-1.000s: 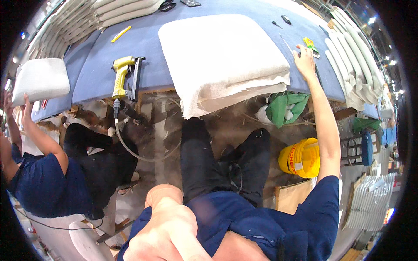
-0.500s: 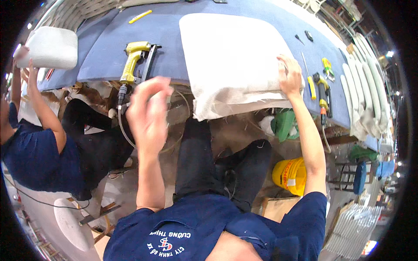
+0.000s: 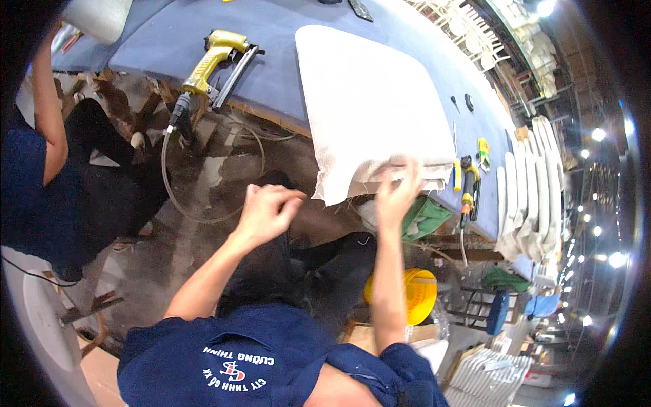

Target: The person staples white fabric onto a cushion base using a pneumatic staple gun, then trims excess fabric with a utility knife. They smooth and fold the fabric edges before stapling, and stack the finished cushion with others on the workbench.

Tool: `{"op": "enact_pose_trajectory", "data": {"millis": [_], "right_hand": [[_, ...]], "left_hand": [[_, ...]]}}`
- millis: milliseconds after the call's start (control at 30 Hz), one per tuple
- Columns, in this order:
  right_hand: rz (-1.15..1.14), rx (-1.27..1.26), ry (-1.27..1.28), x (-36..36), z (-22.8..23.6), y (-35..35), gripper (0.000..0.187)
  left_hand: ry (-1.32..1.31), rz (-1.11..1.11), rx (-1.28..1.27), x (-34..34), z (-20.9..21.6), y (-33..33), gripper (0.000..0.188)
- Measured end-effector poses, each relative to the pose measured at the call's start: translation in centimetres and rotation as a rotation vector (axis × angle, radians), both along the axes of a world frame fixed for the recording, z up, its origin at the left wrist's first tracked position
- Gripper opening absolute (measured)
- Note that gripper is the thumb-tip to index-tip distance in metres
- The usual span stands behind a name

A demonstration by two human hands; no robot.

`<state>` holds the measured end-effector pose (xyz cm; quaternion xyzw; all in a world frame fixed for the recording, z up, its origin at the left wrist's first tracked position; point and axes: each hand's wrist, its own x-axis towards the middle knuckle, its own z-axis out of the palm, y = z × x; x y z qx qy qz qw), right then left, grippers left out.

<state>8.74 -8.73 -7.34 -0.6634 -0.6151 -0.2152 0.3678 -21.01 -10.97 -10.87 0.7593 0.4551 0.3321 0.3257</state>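
A white fabric-covered cushion or seat pad lies on the blue-covered table, its loose, frayed cloth edge hanging over the front. My right hand is over that near edge, fingers apart and somewhat blurred; whether it touches the cloth I cannot tell. Left of the hanging corner, my left hand is in the air with its fingers curled in, apart from the fabric. Anything inside them is hidden. A yellow staple gun with an air hose lies on the table at the left.
Right of the cushion lie a second staple gun and a yellow-handled tool. Padded pieces stand stacked at the right. Below the table are a yellow bucket and green cloth. A co-worker's arm is at the left.
The view has shifted and turned. My right hand has left the cushion's right side for its near edge. My left hand has come down, nearer the cloth's hanging corner.
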Motion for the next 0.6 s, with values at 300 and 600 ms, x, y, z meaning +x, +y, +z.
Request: {"op": "enact_pose_trajectory", "data": {"millis": [300, 600], "right_hand": [[0.621, -0.245, 1.275, -12.4, -2.6, -8.1, 0.026], [0.659, -0.274, 1.422, -14.0, -1.0, -5.6, 0.028]], "left_hand": [[-0.425, 0.143, 0.111, -0.7, 3.6, 6.1, 0.052], [-0.537, -0.284, 0.062, 2.3, 2.5, 11.9, 0.057]]}}
